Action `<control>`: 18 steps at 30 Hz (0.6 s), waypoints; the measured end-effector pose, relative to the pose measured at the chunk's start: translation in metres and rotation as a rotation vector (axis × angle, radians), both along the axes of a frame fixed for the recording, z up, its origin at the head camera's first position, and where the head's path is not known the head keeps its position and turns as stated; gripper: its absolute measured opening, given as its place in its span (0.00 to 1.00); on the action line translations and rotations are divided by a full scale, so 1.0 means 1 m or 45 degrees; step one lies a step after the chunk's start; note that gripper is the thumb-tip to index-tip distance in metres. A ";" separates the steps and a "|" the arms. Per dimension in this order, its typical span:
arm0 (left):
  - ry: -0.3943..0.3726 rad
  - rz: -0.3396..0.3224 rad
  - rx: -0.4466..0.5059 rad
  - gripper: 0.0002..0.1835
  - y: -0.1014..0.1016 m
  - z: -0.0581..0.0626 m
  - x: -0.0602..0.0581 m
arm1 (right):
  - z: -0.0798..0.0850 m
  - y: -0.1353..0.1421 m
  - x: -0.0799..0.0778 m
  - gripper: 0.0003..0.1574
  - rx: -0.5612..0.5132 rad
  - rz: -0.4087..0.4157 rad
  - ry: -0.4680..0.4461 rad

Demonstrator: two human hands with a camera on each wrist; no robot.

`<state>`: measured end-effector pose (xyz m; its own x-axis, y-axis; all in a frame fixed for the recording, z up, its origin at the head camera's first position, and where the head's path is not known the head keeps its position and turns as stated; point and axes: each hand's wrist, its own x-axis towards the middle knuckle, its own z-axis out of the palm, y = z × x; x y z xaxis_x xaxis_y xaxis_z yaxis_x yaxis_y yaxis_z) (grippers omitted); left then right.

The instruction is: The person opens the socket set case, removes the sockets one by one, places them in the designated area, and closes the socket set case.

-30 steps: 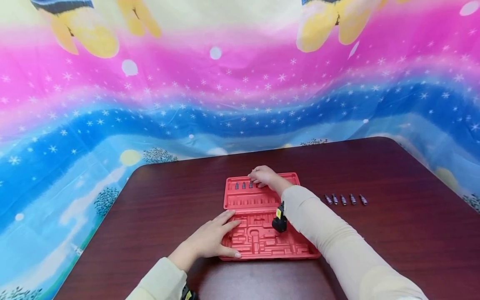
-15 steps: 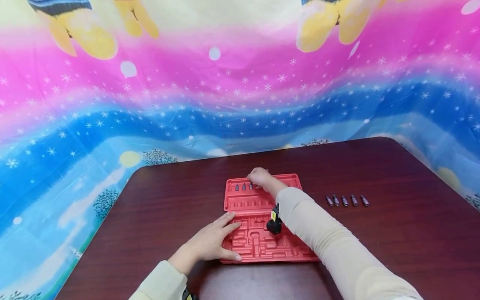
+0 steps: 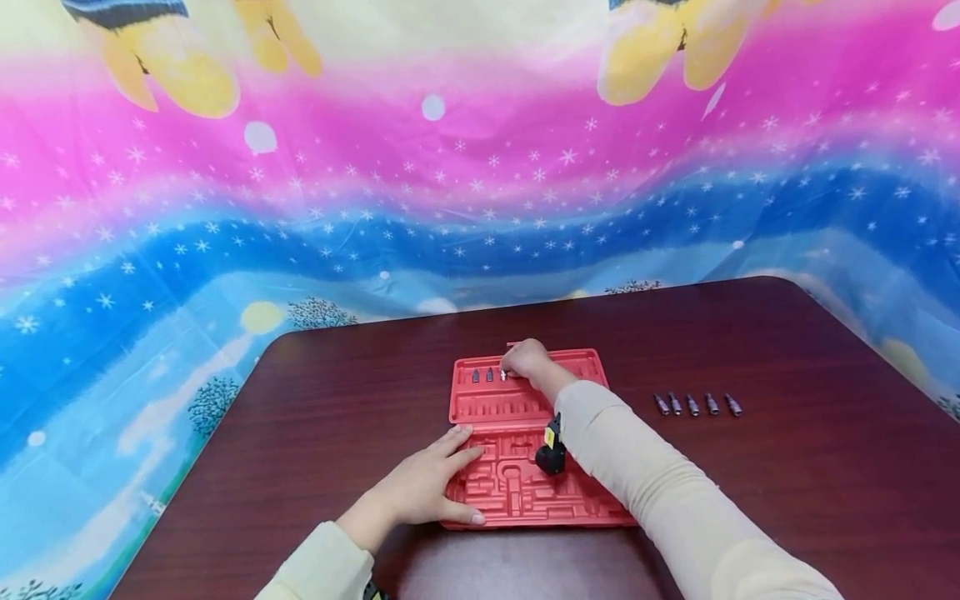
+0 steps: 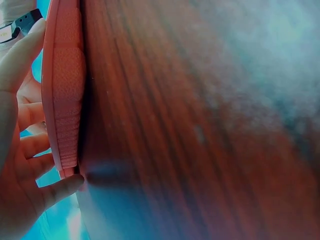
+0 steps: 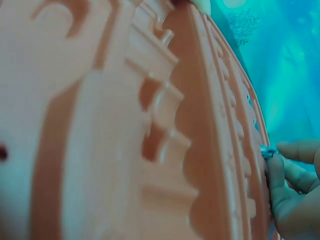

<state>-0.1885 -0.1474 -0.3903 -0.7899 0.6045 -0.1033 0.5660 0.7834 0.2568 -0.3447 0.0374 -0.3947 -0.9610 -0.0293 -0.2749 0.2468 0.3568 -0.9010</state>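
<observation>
A red moulded tool case [image 3: 517, 492] lies unfolded on the table. My left hand [image 3: 423, 477] rests along its left side, fingers spread over the edge, thumb at the near corner. The left wrist view shows the fingers [image 4: 35, 145] against the case's textured outside wall. Over the far half, my right hand [image 3: 528, 360] pinches a small metal screwdriver bit [image 5: 268, 151] between thumb and forefinger, right at the upper row of slots. To the left of those fingertips, two dark bits [image 3: 482, 376] stand in the same row.
Several more bits [image 3: 693, 406] lie in a row on the dark wooden table [image 3: 795, 483], right of the case. Moulded recesses [image 3: 513, 487] fill the case's near half. A patterned cloth [image 3: 480, 167] hangs behind the table. Black cameras [image 3: 551, 457] sit on both wrists.
My right hand has shifted slightly at the upper row, and the bit at its fingertips now looks brighter. The left hand has kept its place on the case.
</observation>
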 end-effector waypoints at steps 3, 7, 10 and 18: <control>0.013 -0.004 0.004 0.47 0.000 0.000 0.000 | 0.000 0.003 0.003 0.06 0.017 0.070 0.018; 0.033 -0.016 0.008 0.47 -0.001 0.000 0.000 | -0.001 0.006 0.005 0.04 0.021 0.160 0.041; 0.059 -0.025 0.001 0.47 0.000 0.000 0.001 | -0.002 0.006 0.005 0.04 0.034 0.196 0.056; 0.077 -0.029 -0.013 0.47 0.000 0.001 0.001 | 0.000 0.007 0.006 0.02 -0.086 0.187 0.043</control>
<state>-0.1872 -0.1475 -0.3897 -0.7808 0.6217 -0.0624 0.5980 0.7725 0.2136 -0.3389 0.0445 -0.3948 -0.9537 -0.1879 -0.2350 0.1654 0.3250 -0.9311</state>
